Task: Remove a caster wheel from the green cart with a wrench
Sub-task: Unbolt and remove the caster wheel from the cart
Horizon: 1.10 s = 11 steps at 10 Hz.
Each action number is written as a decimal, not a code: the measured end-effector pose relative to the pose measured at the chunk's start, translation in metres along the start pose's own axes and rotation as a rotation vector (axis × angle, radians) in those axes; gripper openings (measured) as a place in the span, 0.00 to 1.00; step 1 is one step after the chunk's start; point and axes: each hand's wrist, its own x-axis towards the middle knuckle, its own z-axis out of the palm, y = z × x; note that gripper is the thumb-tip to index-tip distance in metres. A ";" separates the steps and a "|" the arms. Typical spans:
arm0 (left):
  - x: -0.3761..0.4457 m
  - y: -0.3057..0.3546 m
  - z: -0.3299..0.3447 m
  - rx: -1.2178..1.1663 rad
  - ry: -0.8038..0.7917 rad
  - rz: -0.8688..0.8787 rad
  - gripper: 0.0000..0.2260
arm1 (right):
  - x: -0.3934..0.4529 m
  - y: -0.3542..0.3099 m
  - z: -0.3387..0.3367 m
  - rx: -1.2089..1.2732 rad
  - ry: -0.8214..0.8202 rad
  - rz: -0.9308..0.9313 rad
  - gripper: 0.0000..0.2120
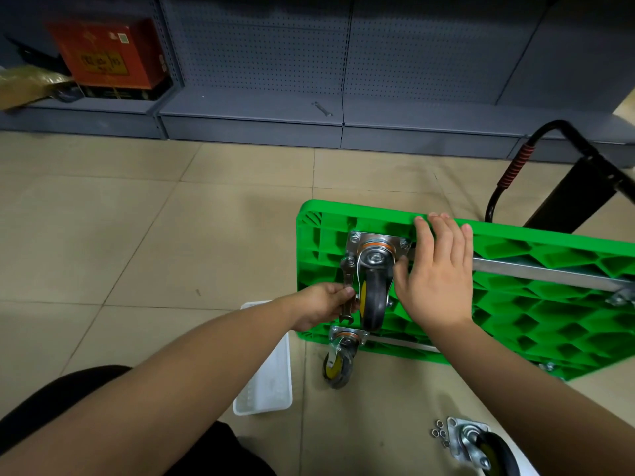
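The green cart (pixel 515 304) stands on its side with its ribbed underside facing me. A caster wheel (pixel 374 297) on a metal plate (pixel 378 245) is bolted at its upper left corner. My left hand (pixel 323 304) grips a steel wrench (pixel 347 286) whose upper jaw sits on the plate's lower-left bolt. My right hand (pixel 436 269) lies with straight fingers on the cart's top edge, its thumb beside the caster. A second caster (pixel 338 359) hangs at the lower left corner.
A removed caster (pixel 481 448) and several loose washers (pixel 441 436) lie on the floor at lower right. A white tray (pixel 271 379) sits under my left arm. Another wrench (pixel 322 108) lies on the grey shelf base. The cart's black handle (pixel 508 176) rises at right.
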 end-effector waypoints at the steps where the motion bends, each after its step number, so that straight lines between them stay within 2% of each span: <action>1: 0.003 -0.003 0.007 -0.041 -0.018 -0.057 0.16 | 0.000 -0.002 0.000 0.004 0.000 0.006 0.27; 3: 0.009 0.003 0.020 -0.085 0.059 -0.094 0.19 | 0.000 -0.002 -0.001 -0.004 -0.006 0.010 0.27; 4: 0.009 0.004 0.020 -0.016 0.098 -0.077 0.18 | 0.000 -0.002 0.000 -0.004 -0.007 0.006 0.27; 6: -0.009 0.015 0.005 0.213 0.138 0.069 0.18 | -0.001 0.000 0.000 -0.006 -0.004 -0.002 0.27; 7: -0.015 0.014 -0.008 0.297 0.125 0.089 0.14 | -0.001 0.000 0.001 -0.003 0.002 -0.008 0.27; 11: -0.038 0.032 -0.047 0.672 0.343 0.101 0.15 | -0.001 0.001 0.003 -0.001 0.005 -0.011 0.27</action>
